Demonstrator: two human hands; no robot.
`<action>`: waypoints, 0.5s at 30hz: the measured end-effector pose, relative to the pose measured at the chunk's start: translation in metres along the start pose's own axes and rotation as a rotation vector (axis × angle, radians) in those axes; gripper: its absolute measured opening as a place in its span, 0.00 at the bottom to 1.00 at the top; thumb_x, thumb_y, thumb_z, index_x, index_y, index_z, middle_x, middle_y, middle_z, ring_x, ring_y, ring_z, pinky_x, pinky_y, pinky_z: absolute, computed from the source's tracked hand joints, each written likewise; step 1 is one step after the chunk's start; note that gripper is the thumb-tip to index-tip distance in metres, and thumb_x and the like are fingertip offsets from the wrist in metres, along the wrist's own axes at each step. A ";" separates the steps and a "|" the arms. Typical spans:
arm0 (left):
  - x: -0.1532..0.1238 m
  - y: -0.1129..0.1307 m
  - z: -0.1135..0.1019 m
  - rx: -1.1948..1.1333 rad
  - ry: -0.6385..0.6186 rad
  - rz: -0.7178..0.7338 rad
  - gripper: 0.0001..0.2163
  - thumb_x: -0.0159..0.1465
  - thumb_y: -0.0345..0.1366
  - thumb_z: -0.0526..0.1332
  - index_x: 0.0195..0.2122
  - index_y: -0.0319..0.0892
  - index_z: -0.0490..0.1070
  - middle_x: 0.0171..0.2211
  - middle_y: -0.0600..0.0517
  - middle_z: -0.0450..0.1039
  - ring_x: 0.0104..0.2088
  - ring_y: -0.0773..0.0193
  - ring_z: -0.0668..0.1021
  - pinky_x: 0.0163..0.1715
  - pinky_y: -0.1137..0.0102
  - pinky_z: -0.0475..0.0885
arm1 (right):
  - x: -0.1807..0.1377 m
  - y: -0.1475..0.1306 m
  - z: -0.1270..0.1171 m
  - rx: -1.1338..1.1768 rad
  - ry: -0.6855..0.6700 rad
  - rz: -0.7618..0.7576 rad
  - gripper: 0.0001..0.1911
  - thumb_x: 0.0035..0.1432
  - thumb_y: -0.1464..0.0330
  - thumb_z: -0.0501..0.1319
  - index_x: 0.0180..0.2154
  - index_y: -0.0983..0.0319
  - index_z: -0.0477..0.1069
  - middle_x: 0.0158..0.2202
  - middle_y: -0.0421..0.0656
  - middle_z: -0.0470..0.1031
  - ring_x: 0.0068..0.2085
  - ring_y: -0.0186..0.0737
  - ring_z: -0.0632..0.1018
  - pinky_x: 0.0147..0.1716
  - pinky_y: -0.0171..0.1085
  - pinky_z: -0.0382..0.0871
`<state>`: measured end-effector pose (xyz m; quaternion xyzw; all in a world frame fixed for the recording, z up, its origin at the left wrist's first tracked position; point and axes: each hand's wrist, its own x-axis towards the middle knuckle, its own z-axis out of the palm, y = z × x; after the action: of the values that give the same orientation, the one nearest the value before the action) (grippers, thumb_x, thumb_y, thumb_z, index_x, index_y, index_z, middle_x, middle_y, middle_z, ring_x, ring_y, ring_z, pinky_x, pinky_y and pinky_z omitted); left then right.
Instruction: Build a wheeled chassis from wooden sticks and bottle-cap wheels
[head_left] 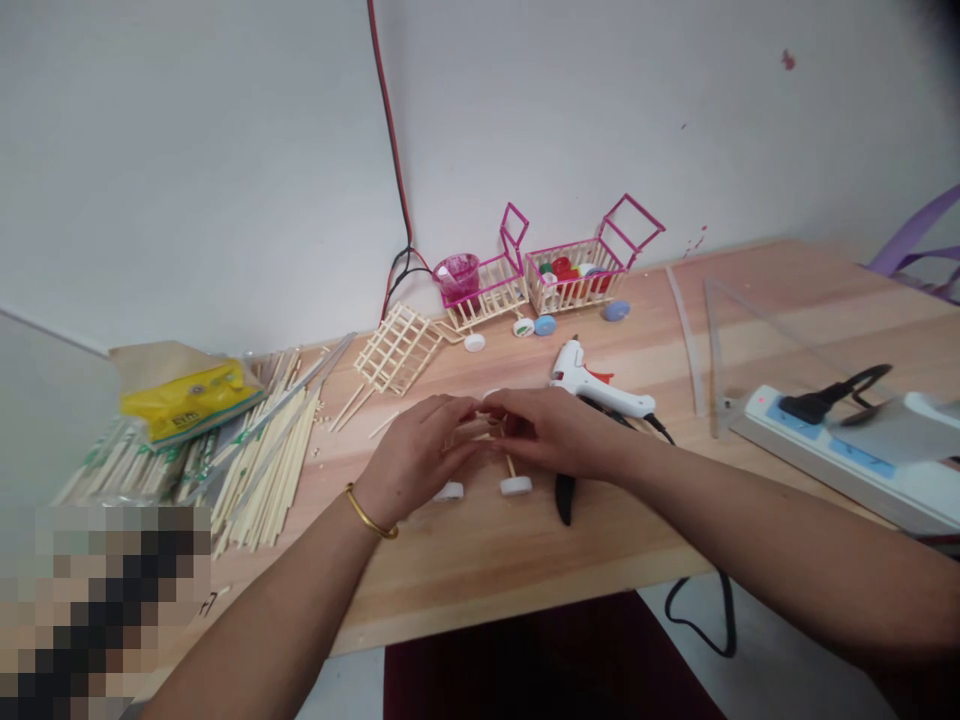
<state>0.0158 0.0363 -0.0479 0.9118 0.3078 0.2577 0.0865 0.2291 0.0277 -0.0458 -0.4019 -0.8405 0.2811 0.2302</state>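
Observation:
Both of my hands meet over the middle of the wooden table [525,560]. My left hand [420,455], with a gold bangle on the wrist, and my right hand [551,430] close their fingers on a small frame of thin wooden sticks [476,430] that is mostly hidden under them. Two white bottle-cap wheels [516,486] on stick axles stand below the hands, resting on the table.
A white hot glue gun [592,385] lies just behind my right hand. Bundles of wooden sticks [255,460] and a yellow packet [187,395] lie at the left. A stick lattice [397,347], two pink-edged stick carts [574,265], a power strip [840,445] and clear rulers [712,340] are also there.

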 end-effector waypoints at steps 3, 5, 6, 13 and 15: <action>0.000 0.000 0.000 0.001 -0.004 -0.002 0.14 0.64 0.37 0.58 0.50 0.41 0.63 0.41 0.47 0.72 0.41 0.60 0.75 0.40 0.64 0.72 | 0.000 0.000 0.000 -0.001 0.005 0.006 0.14 0.57 0.67 0.60 0.46 0.61 0.67 0.35 0.42 0.76 0.34 0.36 0.74 0.34 0.35 0.65; 0.000 0.000 0.000 0.006 0.000 -0.001 0.14 0.64 0.36 0.58 0.49 0.41 0.63 0.41 0.47 0.72 0.41 0.61 0.75 0.40 0.65 0.72 | 0.000 -0.001 0.000 -0.009 0.003 0.004 0.14 0.57 0.67 0.60 0.46 0.62 0.67 0.35 0.42 0.75 0.34 0.36 0.74 0.34 0.35 0.65; 0.000 0.000 0.000 0.008 0.002 0.001 0.14 0.63 0.36 0.59 0.49 0.41 0.63 0.41 0.47 0.72 0.41 0.61 0.75 0.40 0.65 0.72 | 0.000 -0.001 -0.001 -0.015 -0.001 0.006 0.14 0.57 0.67 0.60 0.46 0.62 0.67 0.35 0.42 0.75 0.34 0.36 0.74 0.33 0.35 0.65; -0.001 -0.001 0.000 0.013 -0.026 -0.017 0.14 0.64 0.37 0.58 0.49 0.41 0.63 0.41 0.47 0.72 0.41 0.61 0.75 0.41 0.64 0.71 | 0.000 -0.003 -0.001 -0.031 0.004 0.009 0.14 0.56 0.67 0.61 0.45 0.62 0.68 0.35 0.42 0.75 0.33 0.36 0.74 0.33 0.35 0.64; -0.001 -0.001 0.000 0.004 -0.025 -0.029 0.14 0.63 0.37 0.59 0.49 0.41 0.64 0.41 0.47 0.72 0.41 0.61 0.75 0.41 0.64 0.71 | 0.000 -0.004 -0.002 -0.024 0.004 0.009 0.14 0.56 0.67 0.61 0.45 0.62 0.68 0.35 0.42 0.75 0.33 0.36 0.74 0.33 0.35 0.64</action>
<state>0.0146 0.0369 -0.0487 0.9106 0.3203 0.2444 0.0924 0.2280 0.0260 -0.0418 -0.4088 -0.8416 0.2714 0.2258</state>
